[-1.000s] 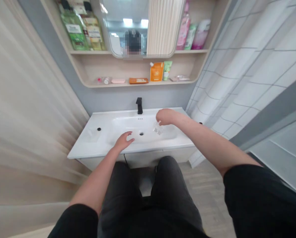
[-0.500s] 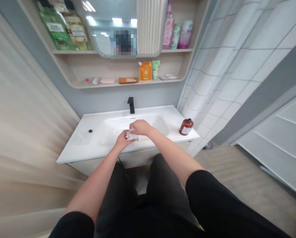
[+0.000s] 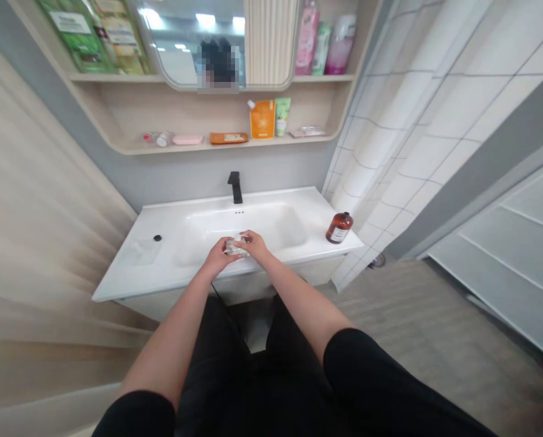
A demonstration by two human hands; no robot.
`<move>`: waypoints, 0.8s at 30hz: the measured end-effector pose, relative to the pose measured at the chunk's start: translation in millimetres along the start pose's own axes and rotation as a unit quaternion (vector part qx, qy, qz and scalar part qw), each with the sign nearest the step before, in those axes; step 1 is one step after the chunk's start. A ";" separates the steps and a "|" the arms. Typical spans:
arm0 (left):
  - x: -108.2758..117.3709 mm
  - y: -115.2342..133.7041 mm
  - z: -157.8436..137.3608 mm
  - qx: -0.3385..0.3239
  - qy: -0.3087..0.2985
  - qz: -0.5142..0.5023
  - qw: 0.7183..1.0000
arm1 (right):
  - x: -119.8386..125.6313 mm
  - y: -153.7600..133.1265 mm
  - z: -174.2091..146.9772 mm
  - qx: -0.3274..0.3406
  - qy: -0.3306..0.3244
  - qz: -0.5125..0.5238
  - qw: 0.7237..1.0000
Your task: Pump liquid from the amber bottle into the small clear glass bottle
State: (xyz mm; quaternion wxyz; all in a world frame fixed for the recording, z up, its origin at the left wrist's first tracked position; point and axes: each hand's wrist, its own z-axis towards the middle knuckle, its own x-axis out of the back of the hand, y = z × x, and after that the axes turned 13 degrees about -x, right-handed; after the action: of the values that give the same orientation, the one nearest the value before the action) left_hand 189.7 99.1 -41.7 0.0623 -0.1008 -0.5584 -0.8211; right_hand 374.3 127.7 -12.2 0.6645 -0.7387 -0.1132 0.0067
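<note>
Over the front of the white sink basin (image 3: 271, 221), my two hands hold one small clear object, perhaps a glass or plastic container (image 3: 235, 246); its exact kind does not show. My left hand (image 3: 217, 258) grips it from the left, fingers curled round its side. From the right, my right hand (image 3: 255, 245) closes on its upper right part. A brown bottle with a white label (image 3: 339, 229) stands on the counter to the right. At the left lie a small black cap (image 3: 157, 238) and a faint transparent flat item (image 3: 140, 251).
A black faucet (image 3: 235, 187) rises behind the basin. Above it hangs a shelf cabinet (image 3: 184, 147) with a mirror (image 3: 194, 42), an orange pouch (image 3: 263, 119), a green tube (image 3: 282, 116) and several bottles. A curtain (image 3: 48, 243) borders the left, white tiles (image 3: 390, 152) the right.
My right hand has come down from above the clear object to its right side. My left hand still holds it. The whole view has shifted slightly.
</note>
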 end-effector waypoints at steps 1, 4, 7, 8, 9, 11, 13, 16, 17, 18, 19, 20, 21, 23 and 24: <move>0.0 -0.6 -0.1 0.002 0.001 0.002 1.000 | -1.1 0.7 -0.6 -0.006 -0.004 0.009 1.000; -0.1 -1.6 -0.2 0.007 -0.003 0.006 1.000 | -2.5 3.7 -0.4 -0.005 -0.010 0.037 0.999; -0.2 -1.7 -0.4 0.005 -0.003 0.008 1.000 | -2.3 9.3 2.2 0.008 -0.023 0.075 0.997; -0.4 -1.5 -0.5 0.005 -0.001 0.008 1.000 | -2.3 11.4 3.2 0.012 -0.028 0.088 0.996; -0.6 -1.2 -0.7 0.006 0.001 0.005 1.000 | -2.4 13.4 4.2 0.015 -0.031 0.100 0.994; -1.0 -0.3 -1.1 0.008 0.005 -0.007 1.000 | -2.8 16.5 5.9 0.019 -0.033 0.117 0.992; -1.3 0.9 -1.6 0.008 0.007 -0.020 1.000 | -3.4 18.2 6.9 0.022 -0.032 0.128 0.991; -1.3 2.4 -1.8 0.007 0.007 -0.026 1.000 | -3.7 18.7 6.9 0.026 -0.033 0.141 0.989; -1.2 2.7 -1.7 0.008 0.007 -0.025 1.000 | -3.5 18.5 6.7 0.026 -0.036 0.144 0.989; -1.1 2.9 -1.6 0.009 0.007 -0.024 1.000 | -3.2 18.3 6.4 0.026 -0.039 0.146 0.988; -0.9 3.1 -1.4 0.011 0.007 -0.022 1.000 | -2.8 18.1 6.0 0.026 -0.042 0.147 0.988; -0.8 3.2 -1.3 0.014 0.008 -0.020 1.000 | -2.4 17.9 5.7 0.024 -0.045 0.147 0.988; -0.6 3.3 -1.3 0.017 0.008 -0.017 1.000 | -2.1 17.7 5.5 0.022 -0.047 0.147 0.988; -0.4 3.3 -1.3 0.019 0.005 -0.015 1.000 | -1.7 17.6 5.2 0.019 -0.050 0.146 0.988; -0.4 3.2 -1.4 0.018 0.003 -0.016 1.000 | -1.6 17.7 5.2 0.019 -0.051 0.145 0.988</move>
State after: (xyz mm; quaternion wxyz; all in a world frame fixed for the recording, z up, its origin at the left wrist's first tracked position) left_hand 190.6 96.6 -39.4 0.0527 -0.0884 -0.5748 -0.8118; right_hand 374.7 130.9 -30.5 0.6637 -0.7333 -0.0381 0.1427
